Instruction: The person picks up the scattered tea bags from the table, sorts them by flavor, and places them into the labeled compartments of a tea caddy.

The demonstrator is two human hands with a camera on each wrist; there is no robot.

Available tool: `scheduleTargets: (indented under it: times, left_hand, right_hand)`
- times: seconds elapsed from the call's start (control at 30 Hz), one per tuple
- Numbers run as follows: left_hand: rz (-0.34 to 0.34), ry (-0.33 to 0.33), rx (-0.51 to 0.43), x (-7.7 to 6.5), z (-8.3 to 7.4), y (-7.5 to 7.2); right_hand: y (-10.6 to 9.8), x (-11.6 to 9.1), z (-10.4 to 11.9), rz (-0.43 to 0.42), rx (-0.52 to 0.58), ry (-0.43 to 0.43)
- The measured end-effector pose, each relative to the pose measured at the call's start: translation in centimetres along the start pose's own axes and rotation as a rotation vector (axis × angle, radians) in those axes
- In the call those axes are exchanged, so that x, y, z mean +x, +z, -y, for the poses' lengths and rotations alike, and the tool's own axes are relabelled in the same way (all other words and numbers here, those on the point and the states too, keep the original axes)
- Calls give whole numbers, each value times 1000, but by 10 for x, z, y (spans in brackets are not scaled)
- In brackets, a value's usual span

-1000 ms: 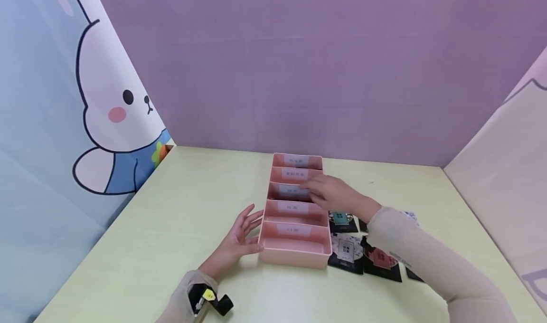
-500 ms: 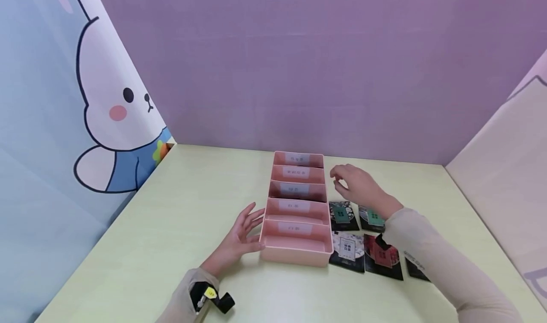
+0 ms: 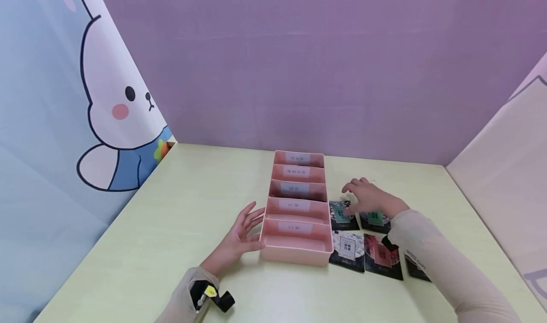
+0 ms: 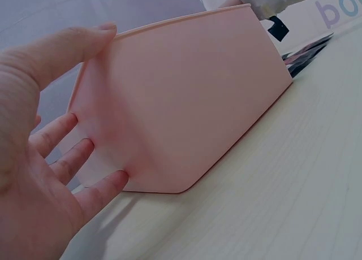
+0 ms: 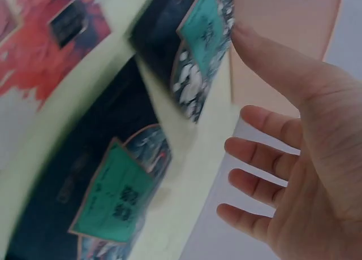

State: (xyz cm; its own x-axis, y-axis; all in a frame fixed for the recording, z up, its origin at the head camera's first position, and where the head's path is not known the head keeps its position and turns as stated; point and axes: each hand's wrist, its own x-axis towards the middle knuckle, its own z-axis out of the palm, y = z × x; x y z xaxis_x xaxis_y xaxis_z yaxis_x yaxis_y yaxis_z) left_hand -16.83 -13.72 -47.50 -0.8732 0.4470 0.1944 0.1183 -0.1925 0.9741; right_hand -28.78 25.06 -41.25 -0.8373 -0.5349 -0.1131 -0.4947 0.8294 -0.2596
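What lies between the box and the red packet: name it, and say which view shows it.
The white packet lies between the box and the red packet; the head view shows it.

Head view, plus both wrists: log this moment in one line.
left hand: touches pink five-compartment box | right hand: holds nothing, at green-labelled sachet nearest box, contact unclear | white-labelled sachet, red-labelled sachet: on table

Extends right hand (image 3: 369, 197) with thumb (image 5: 277, 62) parted from gently bent fingers (image 5: 260, 152), and holds left hand (image 3: 237, 237) closer in, loosely splayed.
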Motion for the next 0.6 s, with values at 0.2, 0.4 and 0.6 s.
scheduleTargets:
  times: [0.2,0.4,0.6]
  left_hand:
    - [-3,-4,3,0,0,0]
    - [0,-7,-4,0,-1,0]
    - [5,-7,3,0,-1,0]
  right_hand:
    - [6,1,-8,66,-22,14]
    - [12,5,-13,64,1,16]
    - [16,11,-17,56,179,62]
